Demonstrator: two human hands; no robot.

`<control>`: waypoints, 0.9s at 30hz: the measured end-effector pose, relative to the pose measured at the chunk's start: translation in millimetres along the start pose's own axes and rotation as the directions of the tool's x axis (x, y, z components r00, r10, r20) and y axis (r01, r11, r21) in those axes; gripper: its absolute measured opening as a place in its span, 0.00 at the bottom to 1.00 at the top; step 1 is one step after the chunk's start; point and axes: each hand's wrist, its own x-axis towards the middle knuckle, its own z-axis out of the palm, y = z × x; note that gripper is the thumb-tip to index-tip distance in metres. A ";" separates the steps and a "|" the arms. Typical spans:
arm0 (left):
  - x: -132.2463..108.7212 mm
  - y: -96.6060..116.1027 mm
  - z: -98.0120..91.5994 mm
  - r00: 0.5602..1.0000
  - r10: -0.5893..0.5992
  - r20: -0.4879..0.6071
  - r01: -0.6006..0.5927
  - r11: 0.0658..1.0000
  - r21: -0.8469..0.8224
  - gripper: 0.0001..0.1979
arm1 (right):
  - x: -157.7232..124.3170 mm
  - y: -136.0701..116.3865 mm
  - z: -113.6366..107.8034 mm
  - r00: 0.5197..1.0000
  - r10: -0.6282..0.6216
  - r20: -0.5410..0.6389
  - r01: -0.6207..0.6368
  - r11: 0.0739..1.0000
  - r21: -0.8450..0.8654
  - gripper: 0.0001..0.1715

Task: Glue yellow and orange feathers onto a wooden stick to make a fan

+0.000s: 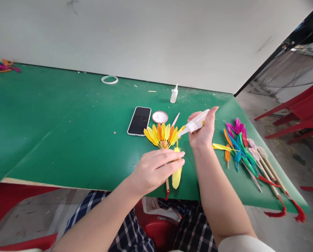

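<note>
My right hand (202,133) is wrapped round a white squeeze glue bottle (197,120), its nozzle tilted down to the left. Below the nozzle tip is the quill end of a loose yellow feather (176,178), which hangs tip-down from the closed fingers of my left hand (158,166). Beneath that hand lies a feather fan (161,132) with yellow and orange feathers spread in a half circle. Its wooden handle (167,183), ending in a red tassel, shows below my palm; the middle of it is hidden. Whether my left hand also grips the handle is unclear.
Beyond the fan lie a phone (140,120), a round white disc (160,117) and a pink pointed tool (176,119). A small dropper bottle (174,94) and a tape ring (109,80) are near the wall. Coloured feathers (237,148) and tasselled sticks (268,168) lie right.
</note>
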 end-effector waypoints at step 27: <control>2.9 -0.1 0.8 1.000 0.016 0.010 -0.016 0.999 0.032 0.13 | -3.9 -5.1 1.9 0.997 0.022 0.073 -0.032 0.991 0.132 0.35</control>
